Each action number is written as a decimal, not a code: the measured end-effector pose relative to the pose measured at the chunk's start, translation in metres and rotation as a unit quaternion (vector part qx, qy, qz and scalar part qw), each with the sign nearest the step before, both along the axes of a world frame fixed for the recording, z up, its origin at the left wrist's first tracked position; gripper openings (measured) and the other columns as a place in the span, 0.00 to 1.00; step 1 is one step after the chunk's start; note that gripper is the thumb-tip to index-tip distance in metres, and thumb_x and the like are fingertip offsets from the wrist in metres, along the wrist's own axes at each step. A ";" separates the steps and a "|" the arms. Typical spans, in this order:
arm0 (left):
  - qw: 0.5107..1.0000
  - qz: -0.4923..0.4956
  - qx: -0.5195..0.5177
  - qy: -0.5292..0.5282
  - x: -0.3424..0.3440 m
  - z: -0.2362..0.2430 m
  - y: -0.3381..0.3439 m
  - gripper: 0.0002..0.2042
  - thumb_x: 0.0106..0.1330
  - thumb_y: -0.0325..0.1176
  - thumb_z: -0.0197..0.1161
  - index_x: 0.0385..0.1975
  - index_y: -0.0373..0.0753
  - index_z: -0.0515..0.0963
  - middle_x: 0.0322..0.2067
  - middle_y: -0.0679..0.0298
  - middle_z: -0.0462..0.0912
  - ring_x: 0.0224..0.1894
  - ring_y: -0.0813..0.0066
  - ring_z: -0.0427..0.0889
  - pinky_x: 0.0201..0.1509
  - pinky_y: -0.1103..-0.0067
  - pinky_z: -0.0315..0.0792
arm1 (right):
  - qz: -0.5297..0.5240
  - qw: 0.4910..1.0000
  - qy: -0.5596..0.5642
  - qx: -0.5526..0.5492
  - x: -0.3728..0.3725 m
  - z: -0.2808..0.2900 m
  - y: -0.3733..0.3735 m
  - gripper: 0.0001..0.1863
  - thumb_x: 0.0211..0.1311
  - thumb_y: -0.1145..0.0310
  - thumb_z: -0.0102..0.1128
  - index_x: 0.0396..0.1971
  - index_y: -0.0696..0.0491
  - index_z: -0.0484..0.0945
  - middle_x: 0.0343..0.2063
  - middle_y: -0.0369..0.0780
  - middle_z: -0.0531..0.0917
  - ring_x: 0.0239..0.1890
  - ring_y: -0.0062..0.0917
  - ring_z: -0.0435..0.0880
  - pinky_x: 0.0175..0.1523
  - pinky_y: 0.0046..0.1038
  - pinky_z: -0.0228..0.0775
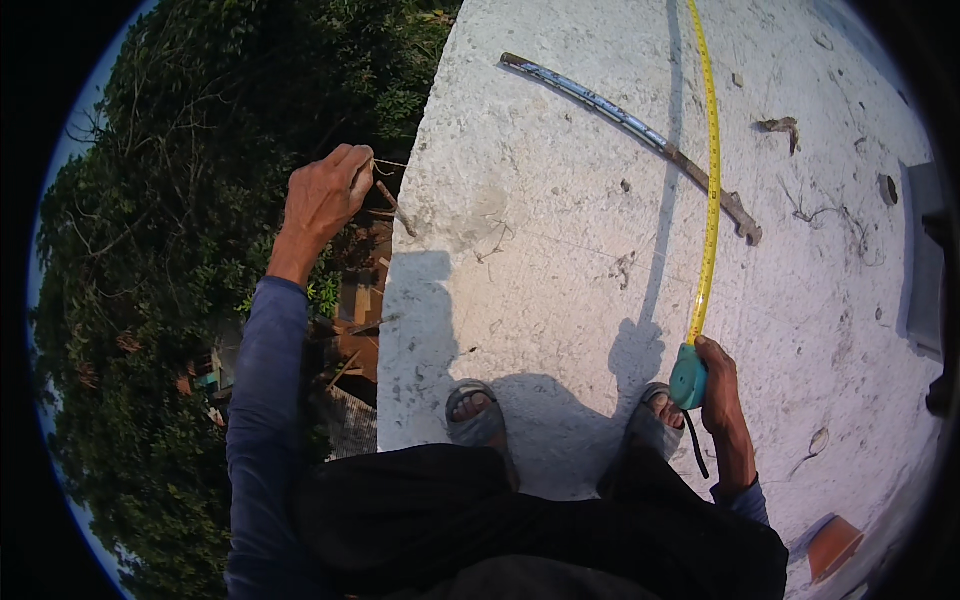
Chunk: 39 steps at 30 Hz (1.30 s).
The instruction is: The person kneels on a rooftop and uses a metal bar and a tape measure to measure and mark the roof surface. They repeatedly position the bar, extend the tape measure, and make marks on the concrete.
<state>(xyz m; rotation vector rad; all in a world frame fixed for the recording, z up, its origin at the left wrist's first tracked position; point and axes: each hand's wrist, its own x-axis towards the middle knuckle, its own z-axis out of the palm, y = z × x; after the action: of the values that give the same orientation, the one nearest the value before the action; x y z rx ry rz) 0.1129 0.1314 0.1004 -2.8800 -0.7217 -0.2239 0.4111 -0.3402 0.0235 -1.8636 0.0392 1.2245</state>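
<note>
My right hand point(727, 392) grips a teal tape measure point(687, 378), with a black strap point(697, 446) hanging from it. Its yellow blade point(713, 150) is pulled out and runs away from me to the far edge of the picture. The blade crosses over a long bar point(622, 118) with a blue-and-silver shaft and a rusty, knobbed end. Out past the left edge of the pale slab point(560, 260), my left hand point(328, 196) is closed in a pinch on a thin string point(391, 163). The string stretches toward the slab edge; its other end is hard to make out.
Beyond the slab's left edge is a drop, with trees point(200, 150) and brown ground below. A rusty stub point(396, 208) sticks out at that edge. Dry plant bits point(781, 131) lie about. A grey block point(925, 260) stands far right, a reddish-brown piece point(834, 548) lower right.
</note>
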 end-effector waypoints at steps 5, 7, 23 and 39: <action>0.997 -0.035 -0.029 0.066 0.014 -0.004 0.024 0.08 0.70 0.35 0.61 0.46 0.45 0.78 0.36 0.62 0.80 0.34 0.56 0.83 0.36 0.63 0.77 | -0.002 1.000 0.003 0.000 0.000 -0.001 -0.001 0.16 0.73 0.56 0.51 0.37 0.54 0.78 0.24 0.32 0.75 0.24 0.16 0.73 0.29 0.22 0.67; 0.989 -0.020 -0.068 0.129 0.015 -0.018 0.034 0.09 0.70 0.36 0.60 0.45 0.43 0.78 0.37 0.61 0.80 0.37 0.54 0.83 0.38 0.62 0.76 | -0.001 1.000 0.003 -0.001 0.000 -0.004 -0.002 0.16 0.73 0.56 0.51 0.38 0.55 0.78 0.24 0.32 0.75 0.24 0.16 0.73 0.29 0.22 0.67; 0.952 0.059 -0.271 0.126 -0.035 -0.106 0.018 0.13 0.65 0.34 0.57 0.45 0.37 0.81 0.40 0.46 0.84 0.46 0.43 0.82 0.51 0.57 0.75 | 0.058 0.996 -0.057 -0.033 0.007 -0.032 -0.007 0.25 0.70 0.52 0.54 0.45 0.62 0.80 0.28 0.36 0.77 0.30 0.21 0.73 0.36 0.26 0.66; 0.952 0.116 -0.260 0.115 -0.033 -0.109 0.006 0.15 0.63 0.36 0.61 0.42 0.30 0.81 0.41 0.41 0.84 0.46 0.39 0.80 0.52 0.56 0.72 | 0.073 0.985 -0.091 -0.123 -0.010 -0.005 0.007 0.40 0.67 0.41 0.56 0.57 0.67 0.74 0.33 0.57 0.84 0.37 0.42 0.86 0.45 0.40 0.75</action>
<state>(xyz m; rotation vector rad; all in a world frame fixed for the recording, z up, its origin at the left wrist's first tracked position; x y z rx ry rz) 0.0802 0.1369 -0.0081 -3.1682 -1.2140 0.3841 0.4009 -0.3328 0.0180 -2.2219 -0.0509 1.1843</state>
